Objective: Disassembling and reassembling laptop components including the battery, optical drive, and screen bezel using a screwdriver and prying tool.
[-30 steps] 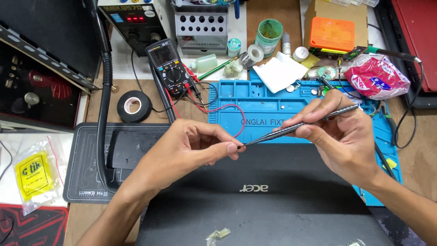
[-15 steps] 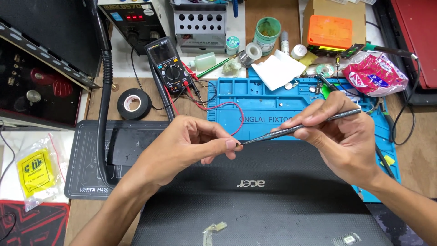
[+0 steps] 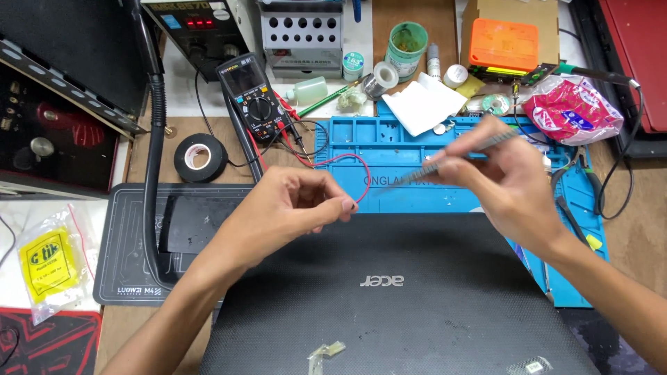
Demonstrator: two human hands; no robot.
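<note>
My left hand [image 3: 295,201] is closed in a loose fist above the far edge of a closed black laptop [image 3: 389,298], pinching something too small to make out at its fingertips. A thin red wire [image 3: 347,161] loops just beyond that hand. My right hand [image 3: 507,180] holds metal tweezers [image 3: 445,163], blurred by motion, with their tip pointing left toward the left hand and a gap between them. Both hands hover over the near edge of a blue silicone work mat [image 3: 389,142].
A multimeter [image 3: 253,97] with red and black leads lies behind the left hand, beside a roll of black tape [image 3: 200,157] and a black hose [image 3: 149,160]. Cluttered at the back: a green cup [image 3: 406,42], white tissue [image 3: 420,104], orange box [image 3: 513,43], pink bag [image 3: 573,107].
My right hand has lifted the tweezers up and away from the left hand, so the tip no longer meets the left fingertips. The left hand stays put.
</note>
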